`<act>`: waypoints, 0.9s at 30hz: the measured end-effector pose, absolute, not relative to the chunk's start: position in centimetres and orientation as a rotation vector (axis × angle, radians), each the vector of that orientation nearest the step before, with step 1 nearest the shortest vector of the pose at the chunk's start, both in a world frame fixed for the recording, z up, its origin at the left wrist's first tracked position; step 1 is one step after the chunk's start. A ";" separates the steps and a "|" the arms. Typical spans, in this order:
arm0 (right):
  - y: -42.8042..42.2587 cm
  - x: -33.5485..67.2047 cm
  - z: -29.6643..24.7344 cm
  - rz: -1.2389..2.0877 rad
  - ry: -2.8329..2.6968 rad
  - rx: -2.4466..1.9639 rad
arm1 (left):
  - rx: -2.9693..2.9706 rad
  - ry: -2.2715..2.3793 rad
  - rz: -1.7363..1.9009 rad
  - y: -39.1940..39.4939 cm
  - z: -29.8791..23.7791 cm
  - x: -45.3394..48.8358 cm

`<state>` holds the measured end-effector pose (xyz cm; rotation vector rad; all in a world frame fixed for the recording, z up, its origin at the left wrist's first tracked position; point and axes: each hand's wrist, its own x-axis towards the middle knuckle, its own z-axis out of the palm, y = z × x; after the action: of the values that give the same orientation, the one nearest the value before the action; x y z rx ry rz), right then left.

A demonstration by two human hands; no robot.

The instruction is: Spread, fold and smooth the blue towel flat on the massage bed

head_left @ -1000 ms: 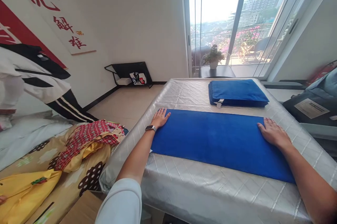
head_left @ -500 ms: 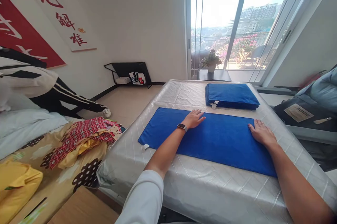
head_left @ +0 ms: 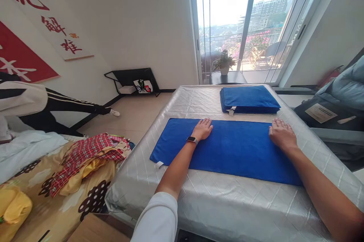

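A blue towel (head_left: 230, 151) lies spread flat across the silver-covered table (head_left: 227, 206), a white tag showing at its near left corner. Resting palm down on the towel's far left part is my left hand (head_left: 203, 129), fingers stretched out, a watch on the wrist. My right hand (head_left: 283, 135) lies over the towel's far right corner, its fingers extended and part of the corner hidden beneath it. Just beyond the towel sits a neat stack of folded blue towels (head_left: 250, 99), with a white tag at its front left.
Left of the table is a bed (head_left: 65, 204) with a red plaid cloth (head_left: 85, 154) and yellow fabric. A person in black striped trousers (head_left: 76, 99) leans there. A potted plant (head_left: 224, 62) stands by the window; dark bags (head_left: 327, 115) sit at right.
My left hand has shifted slightly left along the towel. My right hand has slid a little away from me, to the far right corner. The camera view has turned slightly.
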<state>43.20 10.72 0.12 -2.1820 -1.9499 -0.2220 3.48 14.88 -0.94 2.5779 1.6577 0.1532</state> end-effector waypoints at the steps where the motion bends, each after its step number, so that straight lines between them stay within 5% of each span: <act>1: 10.8 41.3 0.5 -0.267 -1.997 -2.108 | 2.573 1.662 0.147 14.9 -1.0 3.6; 12: 12.8 21.4 0.0 0.177 -2.480 -1.802 | 2.616 1.658 0.215 14.5 -0.7 3.9; 18: 13.1 31.1 -1.1 0.145 -2.354 -1.993 | 2.539 1.666 0.207 15.0 -0.7 1.5; 27: 12.0 50.7 -3.6 0.152 -1.835 -2.219 | 2.123 2.171 0.144 13.8 -0.3 -15.3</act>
<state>50.66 12.02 -3.59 -2.2188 -1.8347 0.1521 -15.34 13.85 -0.30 2.1231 2.1708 0.1442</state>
